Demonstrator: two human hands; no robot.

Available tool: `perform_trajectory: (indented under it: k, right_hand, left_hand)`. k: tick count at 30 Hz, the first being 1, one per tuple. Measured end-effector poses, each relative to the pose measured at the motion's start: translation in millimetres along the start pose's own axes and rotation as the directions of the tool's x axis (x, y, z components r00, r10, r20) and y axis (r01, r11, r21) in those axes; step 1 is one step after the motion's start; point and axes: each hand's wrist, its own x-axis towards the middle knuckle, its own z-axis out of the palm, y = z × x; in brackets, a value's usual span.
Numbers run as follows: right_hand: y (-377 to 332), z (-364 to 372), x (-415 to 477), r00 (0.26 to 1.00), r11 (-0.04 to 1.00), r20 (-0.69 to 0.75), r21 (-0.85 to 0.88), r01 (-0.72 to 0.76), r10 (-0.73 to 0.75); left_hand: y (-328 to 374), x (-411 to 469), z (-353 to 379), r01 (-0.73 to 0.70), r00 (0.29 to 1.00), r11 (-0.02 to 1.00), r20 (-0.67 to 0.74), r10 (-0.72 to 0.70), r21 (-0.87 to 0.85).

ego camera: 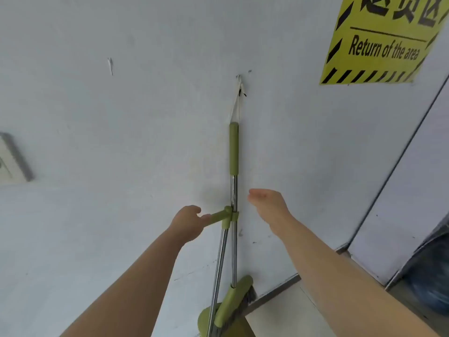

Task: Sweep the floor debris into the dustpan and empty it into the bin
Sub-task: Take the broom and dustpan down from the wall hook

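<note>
green-gripped steel broom (234, 152) hung upright on the wall from a hook (239, 77); our left hand (188, 223) gripped the clipped green dustpan handle (218, 217); our right hand (267, 203), fingers loosely spread, hovered just right of its shaft.

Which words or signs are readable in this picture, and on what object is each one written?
"Return of the area": black letters on the yellow sign stuck to the wall.
Large black Chinese characters above that line on the same sign: cut off by the top edge of the picture, not readable in full.
Broom, dustpan and wall plate: no text visible.
</note>
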Motion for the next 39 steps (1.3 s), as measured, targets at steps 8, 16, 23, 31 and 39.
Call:
perform_trajectory:
  k: [8,16,23,31,39]
  right_hand:
    - [-20,18,42,0.994,0.994,0.013,-0.007,0.107,-0.107]
    - [-36,33,75,0.961,0.96,0.026,-0.037,0.276,-0.276]
    - [-48,29,91,0.899,0.898,0.108,-0.077,0.433,-0.424]
    - [-74,12,88,0.848,0.856,0.179,-0.05,0.514,-0.499]
    - [-124,-20,71,0.749,0.778,0.252,0.355,0.518,-0.613]
  left_hand:
    - [7,41,18,-0.061,0.989,0.98,0.146,0.033,0.191]
    - [-1,56,31,-0.002,0.983,0.988,0.184,-0.027,0.152]
    - [-2,47,39,0.049,0.993,0.992,0.097,-0.061,0.114]
    - [19,29,29,0.058,0.998,0.996,-0.028,-0.056,0.074]
    - [63,2,-5,-0.008,0.993,0.998,-0.113,0.016,0.07]
